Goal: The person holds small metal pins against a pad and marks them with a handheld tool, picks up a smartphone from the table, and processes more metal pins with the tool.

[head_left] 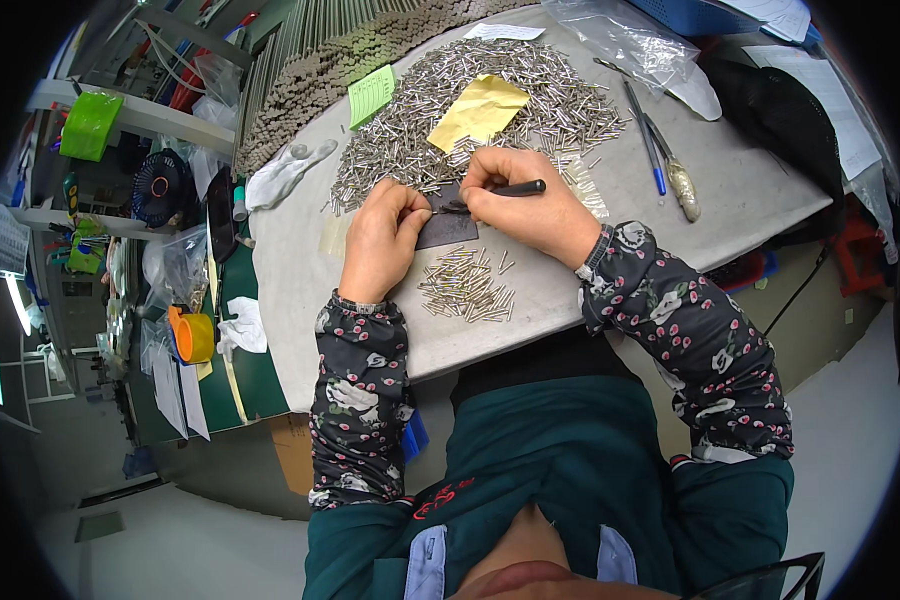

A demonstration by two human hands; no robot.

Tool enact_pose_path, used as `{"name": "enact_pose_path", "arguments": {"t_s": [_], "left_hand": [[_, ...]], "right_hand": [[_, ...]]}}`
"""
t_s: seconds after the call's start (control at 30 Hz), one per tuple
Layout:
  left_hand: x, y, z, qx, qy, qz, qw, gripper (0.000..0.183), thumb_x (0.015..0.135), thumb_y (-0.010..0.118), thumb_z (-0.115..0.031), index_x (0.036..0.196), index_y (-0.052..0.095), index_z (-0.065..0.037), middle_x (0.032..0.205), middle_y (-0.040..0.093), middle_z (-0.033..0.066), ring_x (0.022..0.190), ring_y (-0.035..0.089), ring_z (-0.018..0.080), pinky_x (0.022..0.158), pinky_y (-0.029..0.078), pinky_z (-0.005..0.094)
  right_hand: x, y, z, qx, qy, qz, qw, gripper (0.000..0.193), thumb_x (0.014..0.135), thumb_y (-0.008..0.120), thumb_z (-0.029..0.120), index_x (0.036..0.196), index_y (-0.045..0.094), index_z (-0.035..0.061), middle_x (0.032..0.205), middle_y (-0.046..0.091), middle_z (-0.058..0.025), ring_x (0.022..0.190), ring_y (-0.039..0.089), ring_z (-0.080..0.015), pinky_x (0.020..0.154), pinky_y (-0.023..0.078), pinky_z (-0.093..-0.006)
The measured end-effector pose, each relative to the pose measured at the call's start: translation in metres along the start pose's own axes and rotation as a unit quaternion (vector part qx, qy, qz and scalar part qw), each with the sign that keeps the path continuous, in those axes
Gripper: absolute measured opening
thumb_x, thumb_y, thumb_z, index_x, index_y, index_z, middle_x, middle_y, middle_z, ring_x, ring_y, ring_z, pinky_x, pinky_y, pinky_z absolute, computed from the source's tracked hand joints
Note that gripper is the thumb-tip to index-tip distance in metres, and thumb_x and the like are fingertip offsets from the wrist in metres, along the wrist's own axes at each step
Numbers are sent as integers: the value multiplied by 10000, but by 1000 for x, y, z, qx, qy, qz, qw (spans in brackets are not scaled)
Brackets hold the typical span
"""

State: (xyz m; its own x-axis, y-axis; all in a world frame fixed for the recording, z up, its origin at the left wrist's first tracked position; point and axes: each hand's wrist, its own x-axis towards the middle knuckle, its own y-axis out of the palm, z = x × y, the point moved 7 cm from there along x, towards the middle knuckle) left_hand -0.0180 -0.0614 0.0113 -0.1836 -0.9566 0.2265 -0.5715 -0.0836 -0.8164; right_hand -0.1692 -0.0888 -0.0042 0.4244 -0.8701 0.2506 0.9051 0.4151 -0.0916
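Note:
My left hand (380, 235) is closed in a pinch on a small metal pin (434, 211), mostly covered by the fingertips. In my right hand (530, 200) is a slim tool with a black handle (520, 188), whose tip is dark and hard to make out beside the pin. Both hands are close together over a dark flat pad (448, 232). On the near side of the pad lies a small heap of metal pins (467, 290). Behind the hands spreads a much larger heap of metal pins (400, 135), with a yellow paper (480, 108) on top.
A green note (371, 97) and a white glove (288, 175) lie left of the large heap. To the right are a blue pen (658, 178) and a tool with a wrapped handle (682, 190). Long metal rods (315, 85) are stacked at the back left; clear plastic (630, 45) lies behind.

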Motion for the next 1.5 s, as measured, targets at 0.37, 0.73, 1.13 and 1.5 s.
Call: {"name": "enact_pose_path", "arguments": {"t_s": [0.37,0.73,1.13,1.5], "left_hand": [[-21,8,-35,-103,46,153,982,69,732,641,-24,782,597,-8,744,520,70,646,546,203,582,438,312],[3,-9,-15,43,88,-62,993,123,759,624,-25,875,626,-69,847,528,77,735,574,249,629,468,347],[-3,-8,-2,-31,36,-12,999,96,748,620,-1,827,566,-9,843,514,100,784,560,278,678,456,340],[-6,-2,-2,-24,26,12,999,84,749,621,-13,821,580,-2,827,524,102,768,561,273,664,452,336]], "right_hand": [[-3,-4,-2,11,39,-10,999,63,774,553,66,771,573,6,665,578,-5,608,545,-58,558,441,-207],[2,-2,-1,-9,34,-14,999,68,777,552,60,778,574,-4,671,585,-18,597,544,-58,551,441,-204],[2,0,-5,19,45,-29,998,132,729,578,133,748,593,3,637,589,-39,594,528,-80,553,431,-241],[-4,-1,-1,16,24,14,999,82,766,559,67,792,573,-9,708,593,-22,635,559,-58,570,445,-194]]}}
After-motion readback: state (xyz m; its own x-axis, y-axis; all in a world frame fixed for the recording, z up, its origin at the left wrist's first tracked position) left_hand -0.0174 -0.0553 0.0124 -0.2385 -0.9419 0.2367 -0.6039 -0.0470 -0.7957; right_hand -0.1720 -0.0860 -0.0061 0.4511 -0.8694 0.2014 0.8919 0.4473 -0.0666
